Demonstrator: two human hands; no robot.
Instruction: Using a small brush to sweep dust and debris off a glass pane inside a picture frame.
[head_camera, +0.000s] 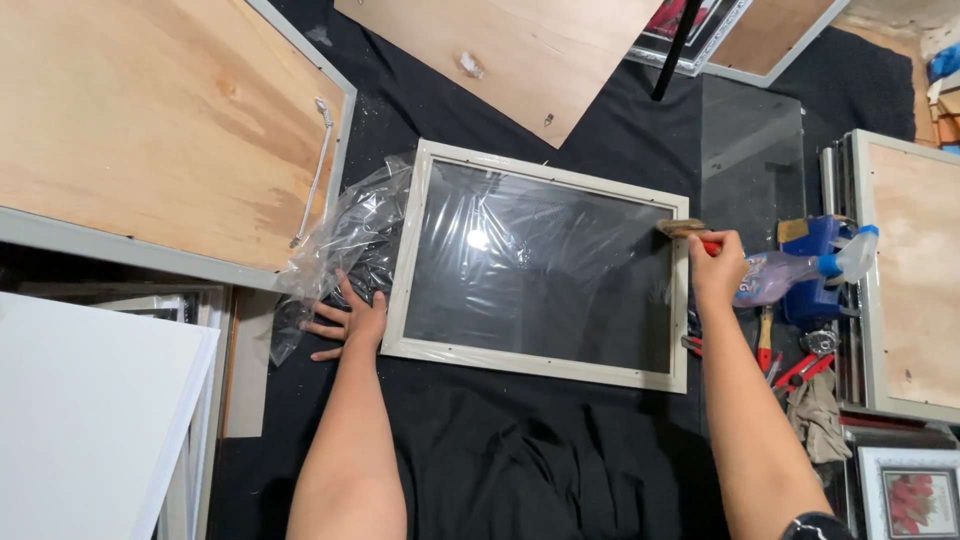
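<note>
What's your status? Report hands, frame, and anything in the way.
Left hand flat on crumpled plastic wrap at the frame edge. Right hand grips a red-handled brush on the frame's right rail. Spray bottle close beside right hand.

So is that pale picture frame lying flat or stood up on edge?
Lying flat. The frame rests on the black cloth, all four sides visible from above; the left hand presses beside it, the right hand at its far edge.

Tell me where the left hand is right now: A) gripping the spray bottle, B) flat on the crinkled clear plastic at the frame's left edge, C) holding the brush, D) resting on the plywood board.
B: the left hand lies palm down, fingers spread, on the clear plastic wrap beside the pale frame; the right hand holds the brush.
</note>
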